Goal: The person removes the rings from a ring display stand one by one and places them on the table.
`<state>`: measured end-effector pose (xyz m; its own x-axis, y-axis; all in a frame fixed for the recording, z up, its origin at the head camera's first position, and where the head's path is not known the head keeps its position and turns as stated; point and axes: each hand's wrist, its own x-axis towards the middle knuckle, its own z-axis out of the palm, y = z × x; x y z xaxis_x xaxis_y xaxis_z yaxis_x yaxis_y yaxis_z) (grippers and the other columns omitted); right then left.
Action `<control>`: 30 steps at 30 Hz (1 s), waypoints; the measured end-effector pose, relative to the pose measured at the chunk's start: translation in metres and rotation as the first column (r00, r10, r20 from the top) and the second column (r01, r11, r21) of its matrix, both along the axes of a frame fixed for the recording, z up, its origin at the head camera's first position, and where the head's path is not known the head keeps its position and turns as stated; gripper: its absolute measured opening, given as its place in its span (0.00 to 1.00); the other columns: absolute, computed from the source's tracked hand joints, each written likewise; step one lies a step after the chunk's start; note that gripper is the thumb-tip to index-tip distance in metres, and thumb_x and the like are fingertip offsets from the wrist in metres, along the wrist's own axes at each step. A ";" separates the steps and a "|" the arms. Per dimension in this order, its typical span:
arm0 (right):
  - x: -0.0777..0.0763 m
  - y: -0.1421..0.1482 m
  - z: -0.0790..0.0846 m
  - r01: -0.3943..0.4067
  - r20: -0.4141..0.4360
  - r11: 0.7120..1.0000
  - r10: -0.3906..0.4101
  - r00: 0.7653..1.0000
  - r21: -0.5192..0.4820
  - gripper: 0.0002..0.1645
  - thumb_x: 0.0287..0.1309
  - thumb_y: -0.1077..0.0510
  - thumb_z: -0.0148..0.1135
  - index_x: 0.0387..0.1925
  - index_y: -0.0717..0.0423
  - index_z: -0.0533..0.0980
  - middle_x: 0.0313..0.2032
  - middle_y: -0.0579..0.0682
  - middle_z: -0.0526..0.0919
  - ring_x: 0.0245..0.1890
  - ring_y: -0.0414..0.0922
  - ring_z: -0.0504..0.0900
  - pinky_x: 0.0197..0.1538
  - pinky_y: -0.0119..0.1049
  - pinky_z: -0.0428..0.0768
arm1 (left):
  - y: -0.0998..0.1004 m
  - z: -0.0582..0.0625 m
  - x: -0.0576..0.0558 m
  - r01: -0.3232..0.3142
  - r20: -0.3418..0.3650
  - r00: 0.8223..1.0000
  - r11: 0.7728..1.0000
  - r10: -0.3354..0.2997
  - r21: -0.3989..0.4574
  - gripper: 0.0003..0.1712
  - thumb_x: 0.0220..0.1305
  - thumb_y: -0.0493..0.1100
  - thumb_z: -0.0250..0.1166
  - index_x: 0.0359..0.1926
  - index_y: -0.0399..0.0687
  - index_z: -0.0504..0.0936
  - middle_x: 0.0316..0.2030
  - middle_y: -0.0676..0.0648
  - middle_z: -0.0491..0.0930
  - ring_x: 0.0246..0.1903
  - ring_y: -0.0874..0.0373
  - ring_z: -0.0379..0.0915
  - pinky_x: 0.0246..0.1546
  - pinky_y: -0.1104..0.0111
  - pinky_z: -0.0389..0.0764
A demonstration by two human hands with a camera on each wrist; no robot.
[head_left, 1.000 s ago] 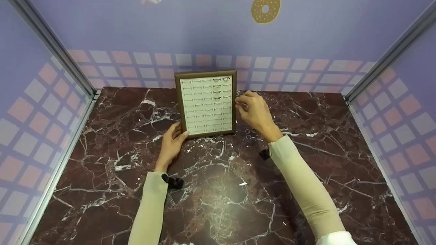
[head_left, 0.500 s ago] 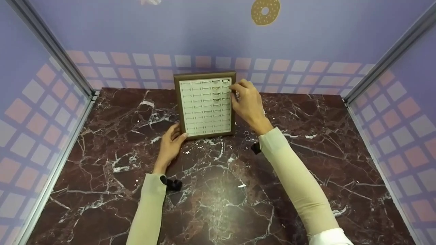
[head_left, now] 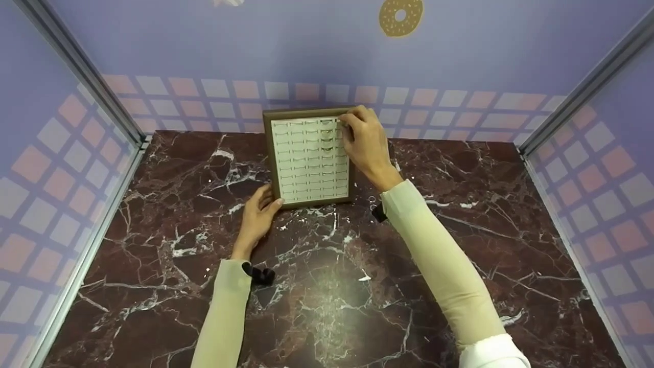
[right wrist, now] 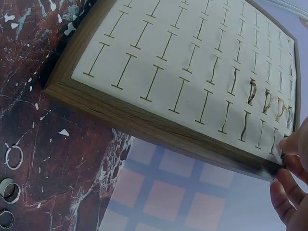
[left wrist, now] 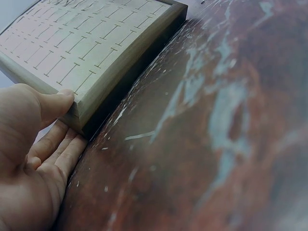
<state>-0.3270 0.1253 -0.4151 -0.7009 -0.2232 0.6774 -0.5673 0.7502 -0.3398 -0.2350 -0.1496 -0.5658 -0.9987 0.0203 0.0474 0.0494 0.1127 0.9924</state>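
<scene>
A wood-framed ring display board (head_left: pixel 306 166) with rows of slots leans upright near the back wall. My left hand (head_left: pixel 258 214) grips its lower left corner, thumb (left wrist: pixel 60 103) on the front and fingers behind. My right hand (head_left: pixel 368 145) is at the upper right corner, thumb and fingertips pinching at the topmost slot of the right column. A ring there is mostly hidden by the fingers; a dark bit of it shows in the right wrist view. Several rings (right wrist: pixel 252 92) sit in the upper slots of the neighbouring column.
Loose rings (right wrist: pixel 14 158) lie on the dark red marble-patterned table (head_left: pixel 317 286), right of the board. A tiled back wall (head_left: pixel 434 110) stands close behind, with side walls left and right. Small white flecks (head_left: pixel 364 278) are scattered on the table.
My right hand has moved up along the board's right edge to its top right slot, covering the ring seen there before. The left hand keeps its grip on the lower corner.
</scene>
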 end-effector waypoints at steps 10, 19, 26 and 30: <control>-0.005 -0.002 0.000 0.037 -0.026 0.999 -0.036 0.999 0.032 0.08 0.66 0.69 0.66 0.43 0.63 0.87 0.43 0.56 0.86 0.44 0.55 0.81 0.47 0.43 0.87 | 0.003 0.000 -0.002 -0.010 -0.002 1.000 0.999 0.011 0.033 0.33 0.76 0.35 0.66 0.77 0.36 0.68 0.71 0.31 0.73 0.72 0.37 0.70 0.77 0.53 0.73; -0.007 -0.004 -0.001 0.068 -0.076 0.990 -0.059 0.995 0.127 0.11 0.66 0.74 0.61 0.43 0.62 0.85 0.43 0.56 0.84 0.41 0.55 0.79 0.40 0.43 0.85 | 0.002 -0.001 -0.001 -0.021 -0.006 1.000 0.999 0.021 0.042 0.32 0.76 0.34 0.66 0.76 0.35 0.69 0.69 0.30 0.74 0.71 0.38 0.71 0.77 0.54 0.74; -0.006 -0.004 -0.002 0.098 -0.160 0.978 -0.069 0.985 0.184 0.08 0.69 0.70 0.61 0.42 0.62 0.85 0.42 0.55 0.85 0.39 0.55 0.78 0.36 0.43 0.83 | 0.001 -0.001 0.000 -0.008 0.001 1.000 0.999 0.008 0.038 0.31 0.76 0.35 0.66 0.75 0.36 0.69 0.70 0.31 0.74 0.72 0.38 0.70 0.78 0.54 0.73; -0.005 -0.003 -0.002 0.106 -0.182 0.973 -0.068 0.981 0.207 0.08 0.72 0.69 0.59 0.43 0.62 0.84 0.43 0.56 0.85 0.40 0.56 0.79 0.38 0.45 0.84 | 0.000 0.000 0.001 0.004 0.004 1.000 1.000 -0.004 0.010 0.33 0.77 0.37 0.65 0.77 0.36 0.67 0.71 0.31 0.72 0.73 0.38 0.68 0.79 0.53 0.71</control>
<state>-0.3322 0.1228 -0.4170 -0.6009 -0.3204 0.7322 -0.5326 0.8436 -0.0679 -0.2337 -0.1499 -0.5655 -0.9988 0.0240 0.0436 0.0459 0.1030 0.9936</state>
